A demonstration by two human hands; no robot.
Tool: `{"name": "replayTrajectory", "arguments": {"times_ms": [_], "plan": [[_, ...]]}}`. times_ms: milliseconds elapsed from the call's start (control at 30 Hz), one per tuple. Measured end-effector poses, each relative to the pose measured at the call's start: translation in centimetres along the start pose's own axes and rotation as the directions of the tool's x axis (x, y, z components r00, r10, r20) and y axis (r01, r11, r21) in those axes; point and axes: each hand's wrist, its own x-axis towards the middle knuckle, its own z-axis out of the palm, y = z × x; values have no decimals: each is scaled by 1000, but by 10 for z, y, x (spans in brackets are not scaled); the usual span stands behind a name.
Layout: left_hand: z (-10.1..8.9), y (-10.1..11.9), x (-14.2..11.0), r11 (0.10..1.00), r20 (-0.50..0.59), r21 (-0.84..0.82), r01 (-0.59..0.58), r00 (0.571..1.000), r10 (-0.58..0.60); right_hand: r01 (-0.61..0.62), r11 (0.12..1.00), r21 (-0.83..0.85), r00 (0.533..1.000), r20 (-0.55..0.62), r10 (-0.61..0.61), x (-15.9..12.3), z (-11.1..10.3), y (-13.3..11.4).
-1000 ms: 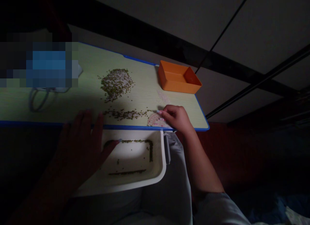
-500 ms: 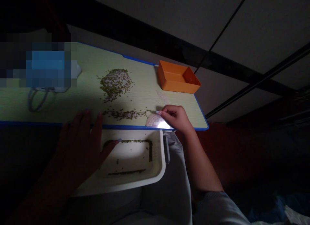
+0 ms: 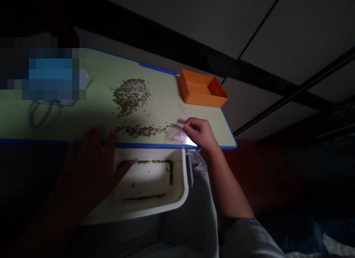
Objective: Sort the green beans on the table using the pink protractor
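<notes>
On the tabletop (image 3: pixel 163 91) before me lies a loose, rounded heap (image 3: pixel 131 93) of small grains, green and whitish mixed, with strays around its edge. Nearer to me, a thin, uneven strip (image 3: pixel 141 131) of similar mixed grains stretches sideways. Closer still I have a white basin (image 3: pixel 185 176), round-cornered and open upward, its left part hidden from me, with green grains (image 3: pixel 151 161) lined along its floor edges and a few scattered between.

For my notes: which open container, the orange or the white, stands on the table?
The orange box, beyond the right hand; the white tub sits lower, at the near edge of the table.
</notes>
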Motion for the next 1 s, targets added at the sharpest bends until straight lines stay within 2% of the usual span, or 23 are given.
{"name": "replayTrajectory", "arguments": {"times_ms": [333,500,733,900,1000], "plan": [[3,-2,-2,1000,-17,19,-22,1000,23,35,996,-80,998,59,-30,1,0,-3],[2,0,-1,1000,-13,11,-9,1000,9,74,996,-51,994,84,-70,1,0,-2],[-1,2,1,1000,-13,-6,-6,1000,6,50,996,-74,999,9,-49,3,2,-1],[-2,2,1,1000,-5,2,0,1000,0,64,992,-111,997,47,-59,8,11,-8],[-2,2,1,1000,4,23,-9,1000,9,76,995,-68,997,17,-75,8,13,-9]]}}
